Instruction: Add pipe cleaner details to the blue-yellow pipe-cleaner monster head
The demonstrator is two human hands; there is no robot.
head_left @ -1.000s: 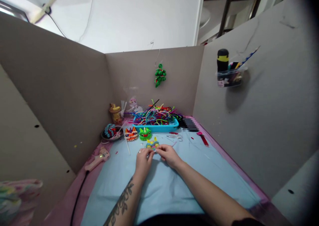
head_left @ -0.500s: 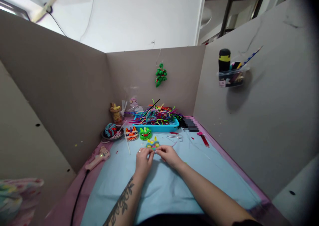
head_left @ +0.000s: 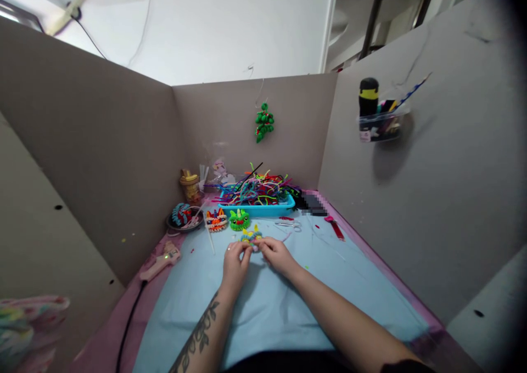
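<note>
Left hand (head_left: 234, 260): on the near side of the blue tray (head_left: 259, 211), a person's tattooed forearm slants up and inward, the hand palm down, thumb and forefinger pinched.
Right hand (head_left: 280, 256): also on the tray's near side, it comes in from the right with knuckles raised and fingers curled inward, its tips just beside the left hand's.
Grip: both sets of fingertips close on the lower near edge of a small yellow-and-blue figure (head_left: 252, 234); whether they also pinch a loose piece is too small to tell.
Yellow-and-blue figure: nearer the person than the tray, its yellow points showing just beyond the fingertips, its lower part partly hidden by them.
Finished-looking pair: an orange figure (head_left: 216, 221) and a green figure (head_left: 239, 220) sit side by side before the tray's left portion.
Scissors (head_left: 285, 224): flat, before the tray's right end.
</note>
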